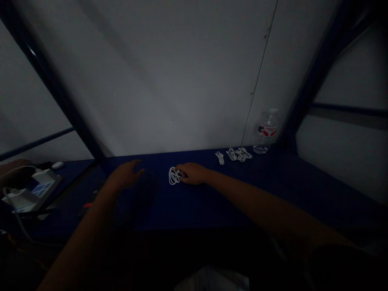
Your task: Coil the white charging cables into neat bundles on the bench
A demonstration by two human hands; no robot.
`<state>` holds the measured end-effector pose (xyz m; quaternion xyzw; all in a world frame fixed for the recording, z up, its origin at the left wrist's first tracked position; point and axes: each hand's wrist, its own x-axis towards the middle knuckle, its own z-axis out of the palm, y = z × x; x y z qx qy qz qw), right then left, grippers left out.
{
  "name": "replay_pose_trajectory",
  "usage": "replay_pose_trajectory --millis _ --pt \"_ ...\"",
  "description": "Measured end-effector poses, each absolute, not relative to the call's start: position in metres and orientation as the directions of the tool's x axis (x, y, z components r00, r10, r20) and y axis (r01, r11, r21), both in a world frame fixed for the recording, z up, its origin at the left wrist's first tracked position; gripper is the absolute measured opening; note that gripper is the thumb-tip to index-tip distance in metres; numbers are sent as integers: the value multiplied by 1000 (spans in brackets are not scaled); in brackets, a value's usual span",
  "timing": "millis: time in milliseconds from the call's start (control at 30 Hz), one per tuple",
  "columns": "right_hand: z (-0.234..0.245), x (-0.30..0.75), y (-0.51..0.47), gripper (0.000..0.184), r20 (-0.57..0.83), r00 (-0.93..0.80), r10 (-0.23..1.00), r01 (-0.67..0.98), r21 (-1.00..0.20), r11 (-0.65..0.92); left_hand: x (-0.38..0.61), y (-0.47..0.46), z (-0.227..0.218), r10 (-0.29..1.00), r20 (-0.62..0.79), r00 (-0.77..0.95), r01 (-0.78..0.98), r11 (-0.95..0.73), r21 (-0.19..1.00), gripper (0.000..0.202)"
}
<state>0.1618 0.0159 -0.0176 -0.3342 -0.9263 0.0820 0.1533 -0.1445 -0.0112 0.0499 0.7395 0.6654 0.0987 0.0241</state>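
A loosely looped white cable (173, 176) lies on the blue tabletop (188, 210) near the middle of the view. My right hand (194, 173) reaches in from the right, with thumb and fingers closed on the cable's right side. To the left of it, my left hand (125, 174) is held over the table, fingers apart and nothing in them. A gap separates that hand from the cable. Farther back on the right are a small bundled white cable (220, 158) and a group of several more bundles (239, 154).
A clear plastic bottle (265, 133) stands at the back right by the wall. At far left, a power strip (45, 192) holds white plugs, and part of another person's arm (11, 169) shows. Blue frame posts (51, 81) slant up on both sides. The scene is dim.
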Motion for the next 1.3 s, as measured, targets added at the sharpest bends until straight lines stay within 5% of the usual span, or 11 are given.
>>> replay_pose_trajectory --millis 167,267,367,767,1100,1300 --pt "-31 198 11 21 245 -650 719 666 -273 694 -46 -11 55 770 -44 637 752 -607 255 34" --pt "-37 209 12 20 245 -552 797 706 -372 603 -8 -7 43 639 -206 741 671 -696 254 38" --pt "-37 219 17 18 240 -461 855 727 -451 518 10 -1 22 652 -189 735 678 -711 185 49" --pt "-29 221 19 17 99 -304 947 638 -718 280 15 6 -19 528 232 817 458 -839 295 38" --pt "-30 218 19 9 -19 -322 947 389 -914 114 20 11 -25 512 290 808 467 -858 215 17" --pt "-24 225 14 7 -60 -362 930 463 -878 123 4 14 -17 454 247 856 410 -887 213 19"
